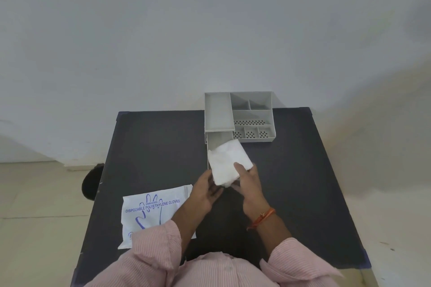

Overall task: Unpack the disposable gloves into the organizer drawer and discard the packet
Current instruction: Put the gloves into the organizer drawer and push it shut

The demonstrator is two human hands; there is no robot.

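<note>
Dark table (151, 147) against a pale wall: both hands, left hand (206, 190) and right hand (248, 182), grip the glove stack (227, 162) over the organizer's (253, 115) pulled-out drawer (218, 138). Emptied packet (154, 212), left of the drawer, awaits discarding.

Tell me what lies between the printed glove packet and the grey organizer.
Head view: the left hand, gripping the folded gloves, and bare dark table.

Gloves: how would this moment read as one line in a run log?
gloves: stack held over open drawer | left hand, right hand: both gripping | packet: on table, not discarded
</note>
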